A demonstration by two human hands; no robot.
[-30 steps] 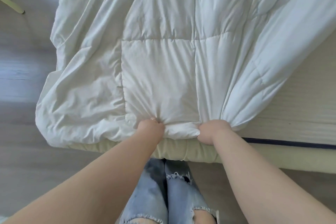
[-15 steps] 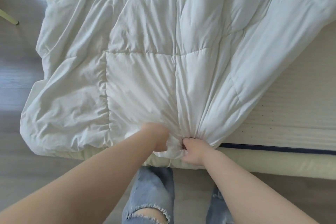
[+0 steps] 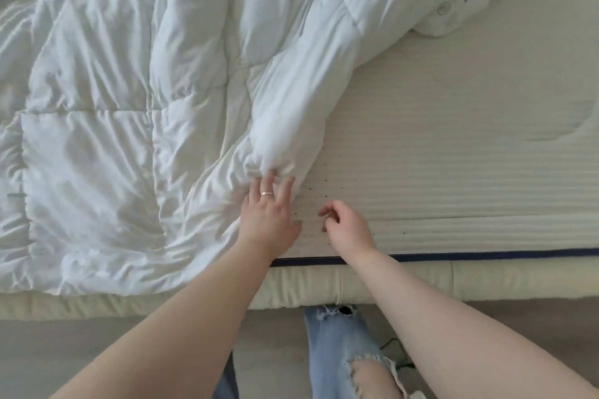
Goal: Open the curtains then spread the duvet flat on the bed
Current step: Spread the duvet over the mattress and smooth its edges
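A white quilted duvet (image 3: 107, 126) covers the left part of the bed, and a bunched fold of it runs up to the top right. The right part of the ribbed mattress (image 3: 453, 146) is bare. My left hand (image 3: 269, 214) lies at the duvet's edge, its straight fingers touching the bunched fold. Just to its right, my right hand (image 3: 346, 227) hovers over the bare mattress with loosely curled fingers and holds nothing.
The bed's padded cream edge (image 3: 405, 282) with a dark blue seam runs across the frame in front of me. My legs in ripped blue jeans (image 3: 337, 353) stand against it on a grey floor. A printed label (image 3: 453, 0) shows on the duvet at the top right.
Both hands have let go of the duvet edge they gripped at the bed's side. I have moved right along the bed, and the hands now reach further onto the mattress.
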